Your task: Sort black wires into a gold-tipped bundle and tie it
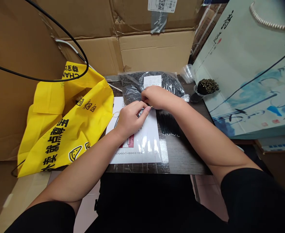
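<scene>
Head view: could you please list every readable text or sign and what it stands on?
"卖就点尊宝", start unclear: yellow bag
"CHAN", cut short: same bag
"06DC-E001-01", start unclear: white sheet
QR code: carton label
Too small or blurred: remaining print, including packet label and paper bag

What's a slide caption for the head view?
Left hand and right hand close together over a printed sheet, filled clear bag behind, yellow bag at left.

Yellow printed bag, cardboard boxes, black cable
</scene>
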`<state>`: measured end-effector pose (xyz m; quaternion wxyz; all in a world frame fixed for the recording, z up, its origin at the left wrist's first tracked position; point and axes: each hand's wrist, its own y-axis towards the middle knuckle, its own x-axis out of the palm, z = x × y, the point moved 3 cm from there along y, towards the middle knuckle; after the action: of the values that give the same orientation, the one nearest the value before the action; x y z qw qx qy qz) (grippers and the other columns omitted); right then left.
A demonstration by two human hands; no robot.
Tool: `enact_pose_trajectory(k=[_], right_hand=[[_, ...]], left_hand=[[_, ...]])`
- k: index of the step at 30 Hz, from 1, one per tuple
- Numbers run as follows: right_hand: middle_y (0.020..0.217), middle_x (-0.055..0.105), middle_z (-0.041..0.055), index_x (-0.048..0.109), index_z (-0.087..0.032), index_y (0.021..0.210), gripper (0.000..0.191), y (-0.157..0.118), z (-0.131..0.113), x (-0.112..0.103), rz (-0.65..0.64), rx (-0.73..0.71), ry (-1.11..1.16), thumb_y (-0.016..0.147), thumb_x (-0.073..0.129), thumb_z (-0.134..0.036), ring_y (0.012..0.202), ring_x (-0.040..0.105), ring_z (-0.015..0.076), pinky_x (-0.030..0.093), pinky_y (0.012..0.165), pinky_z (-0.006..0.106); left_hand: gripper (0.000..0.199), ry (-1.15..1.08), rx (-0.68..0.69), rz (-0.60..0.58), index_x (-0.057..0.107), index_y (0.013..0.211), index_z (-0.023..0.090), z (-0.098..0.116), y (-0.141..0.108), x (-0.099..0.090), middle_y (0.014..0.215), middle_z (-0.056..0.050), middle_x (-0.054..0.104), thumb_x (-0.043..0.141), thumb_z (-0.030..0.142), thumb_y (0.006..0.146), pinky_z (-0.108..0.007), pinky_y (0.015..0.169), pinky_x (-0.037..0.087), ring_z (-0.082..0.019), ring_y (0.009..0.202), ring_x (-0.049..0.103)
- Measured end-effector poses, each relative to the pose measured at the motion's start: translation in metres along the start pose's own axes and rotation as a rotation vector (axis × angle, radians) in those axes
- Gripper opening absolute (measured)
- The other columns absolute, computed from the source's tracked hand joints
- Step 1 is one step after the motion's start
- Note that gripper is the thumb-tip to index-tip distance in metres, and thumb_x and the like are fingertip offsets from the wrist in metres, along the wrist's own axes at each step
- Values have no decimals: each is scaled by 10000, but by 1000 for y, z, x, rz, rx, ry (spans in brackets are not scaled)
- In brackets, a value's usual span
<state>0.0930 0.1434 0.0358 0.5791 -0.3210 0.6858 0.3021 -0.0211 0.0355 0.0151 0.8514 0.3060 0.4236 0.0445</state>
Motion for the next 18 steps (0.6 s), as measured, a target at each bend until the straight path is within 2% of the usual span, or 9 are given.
enact_pose_trajectory(k=[4,8,13,16,18], right_hand=[[965,708,111,757,-168,982,266,-1,1,1,-9,-36,20,822,556,-99,871,608,231,396,726,341],[1010,682,93,745,-183,1047,282,-1,8,-4,62,-21,76,875,535,-107,886,593,204,398,752,321],[1040,644,77,727,-197,1088,289,-10,2,-32,162,-12,182,922,497,-142,953,566,197,404,848,323],[1046,628,77,722,-200,1071,271,-26,-11,-51,242,-31,270,936,490,-160,966,556,200,403,883,339],[1034,624,74,713,-211,1060,260,-42,-21,-53,307,-77,334,943,486,-162,952,558,199,413,882,351]], left_hand=[[232,12,1,-17,682,911,185,-2,0,1,785,-12,651,537,349,989,-286,696,400,-122,741,565],[223,11,-9,-53,697,940,193,-3,-1,3,773,-5,646,546,353,980,-288,700,407,-118,716,545],[218,1,1,-59,695,928,190,-2,-1,3,782,-9,652,549,346,973,-286,696,412,-116,711,544],[192,-17,21,-74,677,906,186,1,-1,3,784,-5,648,550,317,967,-279,689,413,-114,716,548],[180,-29,51,-103,667,890,183,3,-2,4,779,-2,652,548,296,965,-278,684,415,-114,710,556]])
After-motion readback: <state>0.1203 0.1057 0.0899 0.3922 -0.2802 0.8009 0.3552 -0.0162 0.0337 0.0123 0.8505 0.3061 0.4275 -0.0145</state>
